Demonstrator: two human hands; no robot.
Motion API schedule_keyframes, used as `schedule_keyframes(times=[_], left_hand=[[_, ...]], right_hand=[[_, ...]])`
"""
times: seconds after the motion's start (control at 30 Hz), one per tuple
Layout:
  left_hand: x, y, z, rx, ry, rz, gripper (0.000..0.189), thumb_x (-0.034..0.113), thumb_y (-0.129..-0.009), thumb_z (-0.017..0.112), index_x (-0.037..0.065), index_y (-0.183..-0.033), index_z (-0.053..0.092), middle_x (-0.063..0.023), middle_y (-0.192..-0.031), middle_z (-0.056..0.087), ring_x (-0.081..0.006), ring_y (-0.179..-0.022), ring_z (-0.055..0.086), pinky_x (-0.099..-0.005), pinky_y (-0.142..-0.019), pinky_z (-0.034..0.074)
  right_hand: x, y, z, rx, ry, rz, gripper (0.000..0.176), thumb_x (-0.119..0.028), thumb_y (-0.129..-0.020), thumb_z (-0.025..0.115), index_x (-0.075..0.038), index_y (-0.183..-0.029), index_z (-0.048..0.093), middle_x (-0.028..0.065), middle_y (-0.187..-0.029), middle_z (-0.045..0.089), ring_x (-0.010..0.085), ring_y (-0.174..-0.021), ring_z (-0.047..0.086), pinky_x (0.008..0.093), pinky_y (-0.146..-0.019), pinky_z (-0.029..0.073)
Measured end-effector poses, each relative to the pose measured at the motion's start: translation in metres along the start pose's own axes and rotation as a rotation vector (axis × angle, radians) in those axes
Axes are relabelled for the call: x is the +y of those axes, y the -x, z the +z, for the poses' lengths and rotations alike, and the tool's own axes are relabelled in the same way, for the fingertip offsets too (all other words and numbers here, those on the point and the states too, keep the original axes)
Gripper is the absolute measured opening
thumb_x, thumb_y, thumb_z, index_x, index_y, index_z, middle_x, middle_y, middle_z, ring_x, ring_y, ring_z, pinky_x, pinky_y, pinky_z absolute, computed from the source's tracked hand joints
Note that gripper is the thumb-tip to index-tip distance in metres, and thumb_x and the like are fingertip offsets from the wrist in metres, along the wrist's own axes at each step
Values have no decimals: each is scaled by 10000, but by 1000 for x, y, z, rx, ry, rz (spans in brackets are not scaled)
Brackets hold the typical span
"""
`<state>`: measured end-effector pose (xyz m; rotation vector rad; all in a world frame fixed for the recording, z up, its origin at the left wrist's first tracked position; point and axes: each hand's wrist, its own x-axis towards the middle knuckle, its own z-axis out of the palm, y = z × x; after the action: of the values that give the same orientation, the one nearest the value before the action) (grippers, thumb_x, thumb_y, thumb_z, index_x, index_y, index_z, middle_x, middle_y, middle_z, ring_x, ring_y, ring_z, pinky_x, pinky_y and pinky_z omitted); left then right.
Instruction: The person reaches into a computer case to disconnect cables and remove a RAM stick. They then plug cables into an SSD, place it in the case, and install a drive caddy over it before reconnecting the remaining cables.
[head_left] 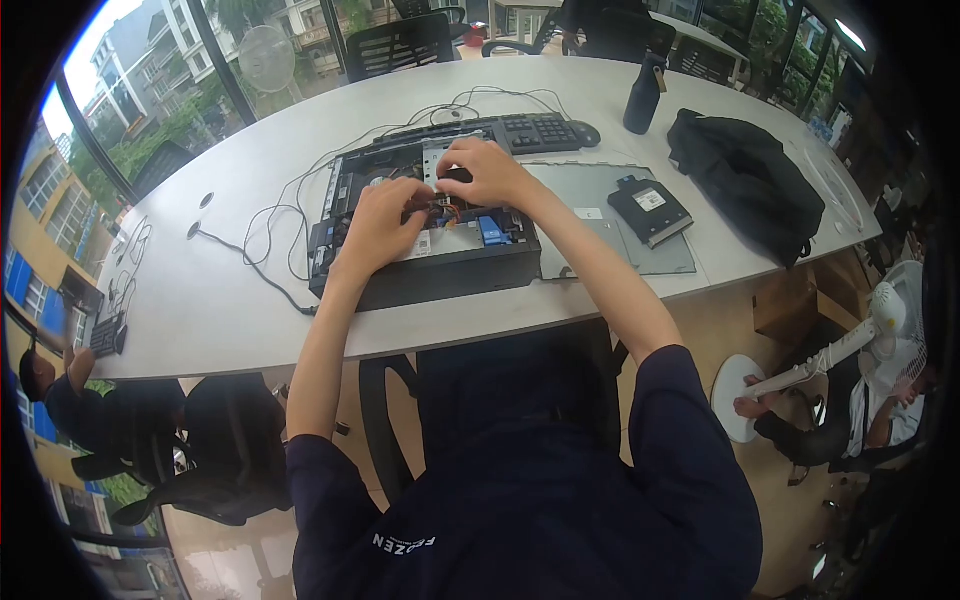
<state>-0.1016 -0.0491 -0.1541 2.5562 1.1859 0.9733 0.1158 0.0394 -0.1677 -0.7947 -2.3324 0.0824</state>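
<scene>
An opened black desktop computer case lies on the table in front of me, its inside exposed. My left hand reaches into it with fingers bent towards a bundle of coloured wires. From the other side my right hand reaches in, thumb and fingers curled close to my left fingertips. What either hand pinches is hidden by the fingers. A blue plastic part sits inside the case, right of the wires. Beside the case lies a flat metal cover panel, with a slim black drive on it.
Behind the case are a keyboard and loose cables. A dark bottle and a black bag stand on the right of the white table. People sit at left and right; a white fan is at right.
</scene>
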Motion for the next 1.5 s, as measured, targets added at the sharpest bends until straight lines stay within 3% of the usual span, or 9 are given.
schedule_keyframes(times=[0.13, 0.27, 0.43, 0.8, 0.93, 1.07, 1.13, 1.27, 1.5], left_hand=[[12, -1, -3, 184, -185, 127, 258, 20, -789, 646, 57, -1044, 631, -74, -915, 673, -229, -830, 632, -342, -806, 451], [11, -2, 0, 244, -81, 31, 277, 19, -777, 654, 64, -1050, 630, -54, -909, 672, -215, -833, 630, -340, -820, 445], [18, -3, -2, 323, 131, -17, 508, -50, -748, 598, 54, -1239, 523, -123, -1052, 617, -220, -820, 639, -346, -772, 514], [56, 27, -11, 189, 21, 154, 424, -8, -773, 634, 35, -1189, 563, -124, -1087, 576, -282, -1011, 590, -372, -872, 471], [90, 55, -20, 360, -79, -43, 349, 38, -801, 666, 30, -1141, 586, -145, -1097, 570, -302, -1004, 573, -406, -969, 409], [71, 61, -27, 870, -514, -138, 450, 81, -822, 681, 9, -1240, 533, -193, -1133, 593, -332, -1076, 572, -402, -976, 412], [44, 67, -25, 706, -343, -391, 574, 106, -821, 705, -16, -1331, 471, -188, -1095, 632, -297, -975, 613, -373, -913, 460], [27, 70, -28, 413, 93, -533, 290, 165, -933, 626, -53, -1123, 640, -134, -875, 702, -198, -730, 657, -321, -768, 503], [24, 58, -15, 710, 391, -535, 262, 178, -1013, 550, -59, -1020, 664, -103, -881, 714, -118, -716, 654, -214, -615, 486]], right_hand=[[-2, 0, -12, 54, -246, -114, 292, -328, -852, 671, -42, -879, 723, 96, -954, 665, 290, -984, 590, 371, -853, 455], [-20, 2, -23, -226, -532, 13, 330, -360, -797, 752, -46, -896, 735, 94, -851, 661, 196, -803, 599, 320, -740, 460], [-53, 5, -22, -329, -278, 101, 323, -325, -827, 717, -49, -994, 720, 101, -795, 683, 245, -751, 650, 360, -717, 508], [-42, 11, -16, -334, -443, 134, 345, -329, -808, 761, -47, -984, 670, 6, -690, 525, 125, -666, 495, 285, -613, 388], [-44, 12, -17, -312, -494, 237, 417, -403, -814, 747, -21, -976, 710, 46, -672, 540, 148, -642, 489, 316, -598, 391], [-46, 17, -20, -296, -562, 243, 389, -385, -821, 744, -23, -961, 716, 52, -702, 566, 143, -674, 514, 303, -641, 407], [-45, 17, -21, -282, -560, 214, 386, -380, -821, 743, -22, -961, 706, 47, -713, 564, 145, -688, 513, 299, -664, 412], [-46, 16, -24, -293, -523, 173, 364, -359, -829, 735, -21, -941, 665, 43, -773, 572, 156, -758, 526, 297, -743, 430], [-38, 16, -13, -212, -580, 86, 301, -324, -849, 713, -38, -917, 652, 67, -862, 609, 173, -843, 550, 317, -794, 443]])
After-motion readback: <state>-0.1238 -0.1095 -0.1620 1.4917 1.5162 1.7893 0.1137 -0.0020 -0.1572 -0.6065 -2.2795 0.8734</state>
